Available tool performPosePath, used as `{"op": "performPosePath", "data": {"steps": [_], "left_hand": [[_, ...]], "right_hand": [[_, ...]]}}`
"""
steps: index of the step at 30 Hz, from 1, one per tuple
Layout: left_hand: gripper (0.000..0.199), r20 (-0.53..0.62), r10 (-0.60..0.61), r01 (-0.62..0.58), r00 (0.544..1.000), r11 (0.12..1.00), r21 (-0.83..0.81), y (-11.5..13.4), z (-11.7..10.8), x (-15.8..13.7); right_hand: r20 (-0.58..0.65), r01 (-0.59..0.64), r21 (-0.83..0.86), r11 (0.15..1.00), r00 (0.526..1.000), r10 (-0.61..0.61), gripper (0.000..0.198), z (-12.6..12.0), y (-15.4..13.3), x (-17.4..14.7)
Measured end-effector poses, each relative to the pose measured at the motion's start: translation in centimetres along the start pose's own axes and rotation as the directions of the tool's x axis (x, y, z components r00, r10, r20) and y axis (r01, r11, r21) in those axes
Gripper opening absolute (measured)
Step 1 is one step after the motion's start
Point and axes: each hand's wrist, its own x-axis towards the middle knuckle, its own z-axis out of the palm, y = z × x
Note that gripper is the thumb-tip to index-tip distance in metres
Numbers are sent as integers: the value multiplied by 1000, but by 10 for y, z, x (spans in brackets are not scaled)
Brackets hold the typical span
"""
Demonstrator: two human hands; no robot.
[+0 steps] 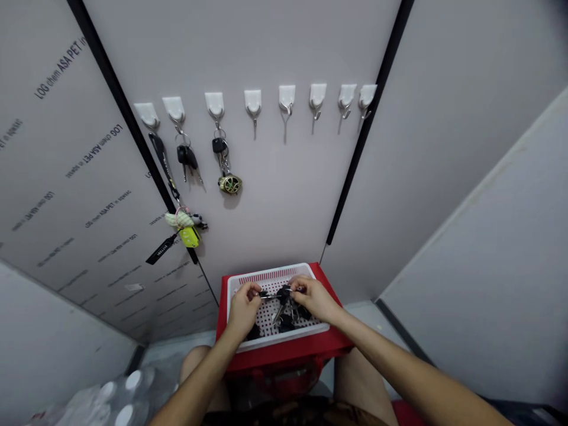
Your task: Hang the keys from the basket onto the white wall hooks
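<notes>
My left hand (245,305) and my right hand (310,293) are both closed on a bunch of keys (283,292), held just above a white perforated basket (248,344). The left fingers pinch one metal key end. The right fingers grip the other side of the bunch, close to its ring. Under them, more dark-headed keys (286,322) lie on the basket's floor, partly hidden by my hands. On the wall ahead hang a strap with a yellow-green key case (189,236), two black keys on a ring (187,156) and a key with a round brass charm (229,184).
A red box (293,348) stands under the basket, between my knees. Several white adhesive hooks run along the wall, such as one bare hook (253,105) right of the brass charm. Clear plastic bottles (133,381) stand at lower left. Side panels rise at both sides.
</notes>
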Motion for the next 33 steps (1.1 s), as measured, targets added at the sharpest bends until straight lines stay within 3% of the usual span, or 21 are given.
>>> {"op": "performPosePath", "data": {"steps": [2, 4, 9, 11, 15, 19, 26, 29, 31, 33], "left_hand": [[19, 1, 42, -42, 999, 999, 34, 4, -2, -2], [19, 3, 115, -115, 993, 992, 53, 12, -3, -3], [27, 87, 248, -254, 965, 964, 73, 33, 0, -6], [28, 189, 231, -257, 954, 958, 129, 35, 2, -6], [36, 371, 206, -326, 905, 897, 297, 26, 3, -9], [40, 371, 178, -331, 911, 854, 402, 18, 3, -10], [39, 340, 122, -281, 933, 837, 469, 17, 5, -9], [41, 334, 122, -273, 935, 847, 455, 17, 5, -10], [40, 326, 126, -268, 937, 856, 442, 17, 5, -10], [40, 319, 123, -259, 940, 864, 431, 16, 5, -10]], "right_hand": [[-84, 107, -142, 984, 989, -120, 4, -6, -11, 0], [-61, 141, -213, 967, 986, -157, 9, -13, -24, 1], [-45, 202, -216, 955, 975, -216, 18, -23, -49, 10], [-8, 216, -226, 950, 975, -224, 19, -23, -52, 12], [199, 210, -302, 930, 968, -154, 14, -20, -44, 7], [390, 325, -372, 869, 905, -172, 23, -13, -31, -3], [416, 368, -498, 785, 896, -156, 36, 6, -24, 1], [315, 278, -499, 821, 940, -127, 37, 9, -17, 3], [184, 138, -536, 833, 982, -44, 31, 10, -11, 2], [126, 38, -581, 813, 991, 44, 20, 11, -6, 0]]}}
